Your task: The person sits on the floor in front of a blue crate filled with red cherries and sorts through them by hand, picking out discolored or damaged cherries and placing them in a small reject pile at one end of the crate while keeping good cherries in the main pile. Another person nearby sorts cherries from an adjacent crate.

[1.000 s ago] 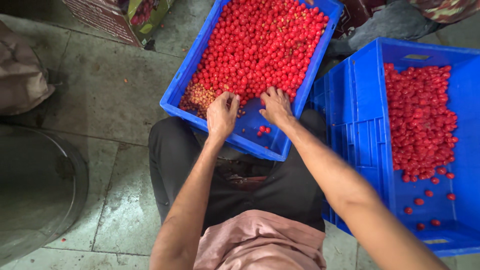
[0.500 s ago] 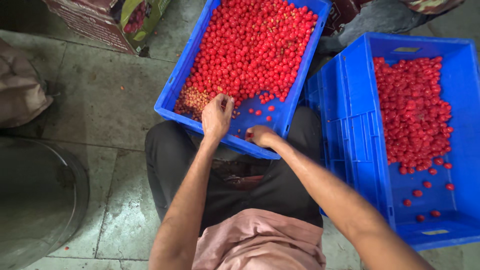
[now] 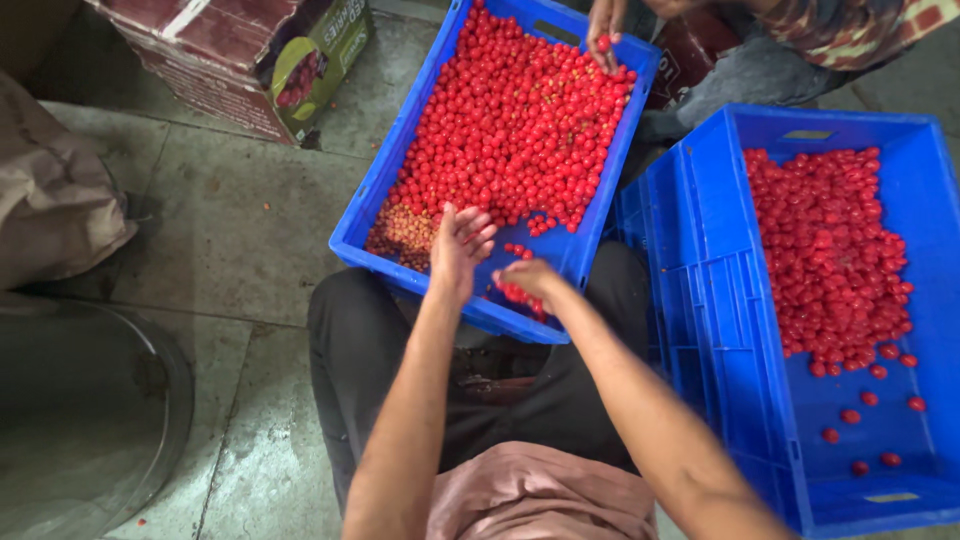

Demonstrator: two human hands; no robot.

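Floor, L side: brown sack (image 3: 55,200) at far L; round grey bin (image 3: 80,420) below it; printed cardboard carton (image 3: 250,60) upper L, well apart from the hands.

Centre crate (image 3: 400,170): blue plastic, tilted on the person's lap; packed w/ red cherries (image 3: 510,120) over most of its floor; small patch of paler, brownish fruit (image 3: 400,228) in near-L corner; bare blue strip along near edge w/ only loose strays.

L hand (image 3: 458,250): open, fingers spread, palm down on crate floor just R of the pale patch, at the edge of the red mass; grips nothing that shows.

R hand (image 3: 528,280): fingers curled shut on a small clutch of red cherries, low at the crate's near edge, just beside L hand; a few loose ones lie between the two.

Co-worker's hand (image 3: 603,22): top, at far end of same crate, a cherry at its fingertips; plaid sleeve (image 3: 850,25) to its R.

R crate (image 3: 730,300): blue, on floor, touching the person's R leg; sorted cherries (image 3: 830,250) fill upper half, few strays lower; near end bare.

Progress, est.: sorting well short of done; centre crate mostly full, R crate roughly half; bulk of fruit lies beyond both hands, toward far end.
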